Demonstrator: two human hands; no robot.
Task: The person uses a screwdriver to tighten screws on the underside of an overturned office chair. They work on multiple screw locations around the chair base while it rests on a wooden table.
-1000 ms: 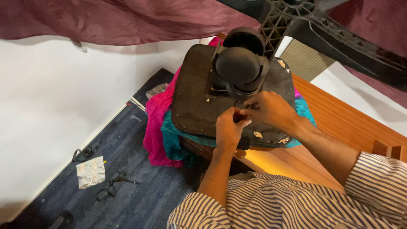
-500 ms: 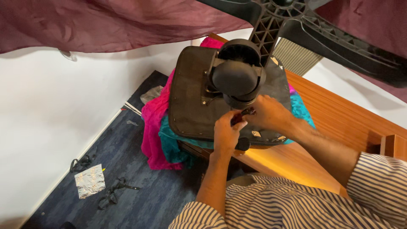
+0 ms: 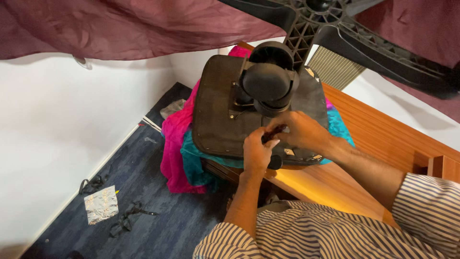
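Blue carpet held a crumpled silver foil wrapper, while on the wooden table both the left hand and right hand pinched a small dark part against the upturned black chair seat.

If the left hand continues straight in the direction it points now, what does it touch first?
Probably the round black column on the chair seat's underside. The left hand points up and away toward it, though depth is hard to judge from this one view.
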